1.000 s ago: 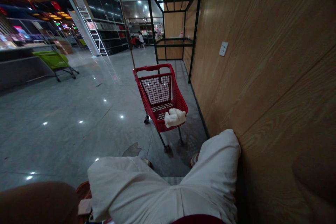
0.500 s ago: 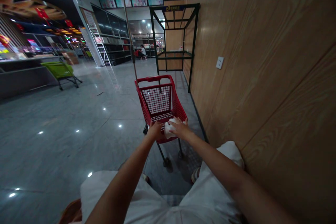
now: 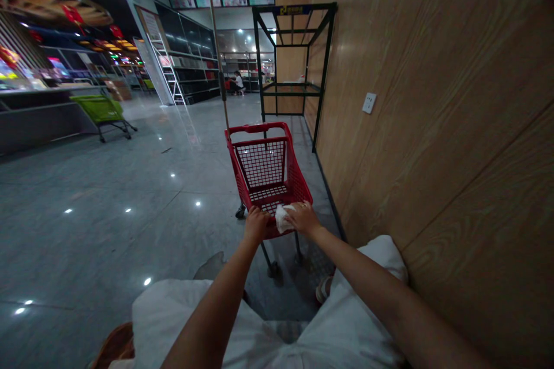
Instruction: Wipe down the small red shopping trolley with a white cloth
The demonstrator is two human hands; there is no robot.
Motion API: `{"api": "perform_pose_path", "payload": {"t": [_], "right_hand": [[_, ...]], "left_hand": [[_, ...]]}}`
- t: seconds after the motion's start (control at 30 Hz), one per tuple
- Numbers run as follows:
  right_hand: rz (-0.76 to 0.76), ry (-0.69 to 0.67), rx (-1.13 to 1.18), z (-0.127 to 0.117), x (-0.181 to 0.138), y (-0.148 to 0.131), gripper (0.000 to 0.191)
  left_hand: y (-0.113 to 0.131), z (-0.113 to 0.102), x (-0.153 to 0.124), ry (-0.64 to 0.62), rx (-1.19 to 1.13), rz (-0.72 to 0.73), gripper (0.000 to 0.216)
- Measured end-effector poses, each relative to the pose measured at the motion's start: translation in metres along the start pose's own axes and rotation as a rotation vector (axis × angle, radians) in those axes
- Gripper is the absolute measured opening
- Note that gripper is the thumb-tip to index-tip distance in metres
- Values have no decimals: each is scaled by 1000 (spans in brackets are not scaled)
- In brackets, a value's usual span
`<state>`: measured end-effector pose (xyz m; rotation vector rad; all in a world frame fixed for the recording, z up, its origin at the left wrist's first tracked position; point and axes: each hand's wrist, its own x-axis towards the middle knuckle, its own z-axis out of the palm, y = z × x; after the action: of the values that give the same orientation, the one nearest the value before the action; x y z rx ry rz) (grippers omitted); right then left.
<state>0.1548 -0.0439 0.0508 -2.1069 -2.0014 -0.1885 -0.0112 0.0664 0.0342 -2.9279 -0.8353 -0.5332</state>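
A small red shopping cart (image 3: pixel 265 162) stands on the grey floor just in front of me, beside the wooden wall. My left hand (image 3: pixel 256 223) is closed around the cart's near rim. My right hand (image 3: pixel 303 216) presses down on a white cloth (image 3: pixel 283 219) that lies on the same rim, fingers curled over it. Both my arms reach forward over my knees in white trousers (image 3: pixel 277 323). A thin metal pole (image 3: pixel 216 40) rises from behind the cart.
A wood-panelled wall (image 3: pixel 433 98) with a white socket (image 3: pixel 369 102) runs along my right. A black metal shelf frame (image 3: pixel 294 57) stands beyond the cart. A green cart (image 3: pixel 101 110) and a ladder (image 3: pixel 171 78) are far left; a person sits in the distance.
One second ago no hands were in view and the cloth lay loose on the cart's rim. Both hands have since reached out; the left now grips the rim, the right covers the cloth.
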Motion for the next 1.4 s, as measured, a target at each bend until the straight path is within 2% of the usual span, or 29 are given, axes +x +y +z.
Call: {"api": "perform_pose_path", "payload": {"t": [0.1,0.2,0.33,0.43,0.5,0.57,0.7,0.77,0.83,0.9,1.0,1.07,1.13,1.3,1.4], "right_hand": [[39,88,38,10,3,-32,54],[87,106,59,16,7,-47,45],[0,38,24,11,2,-22,39],[19,26,2,3,-6,3,37],[54,23,-10,0,-8,6,37],[60,10,-17,1,-6,-5,38],[2,27,-6,12,5,-46,44],[-21,38,-9,16,7,-53,44],[-63,28,-19,16,3,-42,43],[-80,26,-36,12,-6,-17,40],[-34,47,-68,2,-18,20,37],[3,54,-82,-1,-20,26,38],[19,57,-75,4,-15,12,40],[-4,88,12,27,6,-47,45],[-70,66,27,27,4,-43,46]], "left_hand": [[3,1,-2,22,-12,-25,14],[0,0,-2,26,-21,-23,15],[-7,-3,-2,-10,-26,46,12],[-9,-4,-2,-15,-27,55,14],[-7,-3,-1,-14,-30,45,13],[-3,-1,-1,-4,-33,24,11],[0,2,-1,34,-18,-65,14],[-3,2,-2,27,-16,-59,17],[-8,1,-2,3,-28,-4,15],[-13,-1,-2,-15,-45,42,13],[-14,-2,1,-20,-61,48,13],[-10,-1,3,-8,-65,31,12],[-5,1,5,11,-61,6,11],[1,5,4,26,-45,-47,19],[-5,2,2,3,-63,-6,18]]}}
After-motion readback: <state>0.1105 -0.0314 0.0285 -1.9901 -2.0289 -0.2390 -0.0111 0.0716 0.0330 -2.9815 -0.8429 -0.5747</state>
